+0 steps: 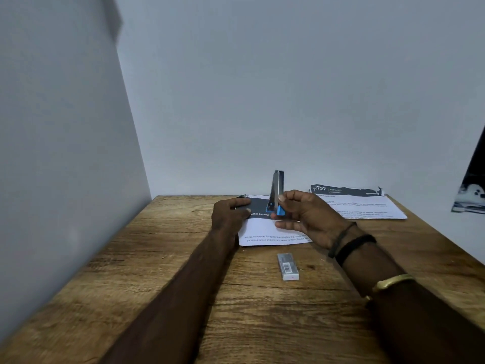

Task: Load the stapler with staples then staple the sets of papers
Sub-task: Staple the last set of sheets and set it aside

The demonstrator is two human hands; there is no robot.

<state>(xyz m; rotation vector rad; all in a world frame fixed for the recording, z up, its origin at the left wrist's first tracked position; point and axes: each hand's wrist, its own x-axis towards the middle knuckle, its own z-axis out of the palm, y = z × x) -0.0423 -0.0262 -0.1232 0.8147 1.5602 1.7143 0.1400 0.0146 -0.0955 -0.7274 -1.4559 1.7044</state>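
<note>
The blue and black stapler stands on the near set of papers with its top arm swung upright. My right hand pinches it at the blue hinge end with thumb and fingers. My left hand lies on the left part of that paper set, fingers curled over the stapler's base end; how much of the base it grips is hidden. A small grey box of staples lies shut on the table in front of the papers. A second set of papers lies at the back right.
The wooden table sits in a corner between a left wall and a back wall. A dark printed sheet hangs at the right edge of the view.
</note>
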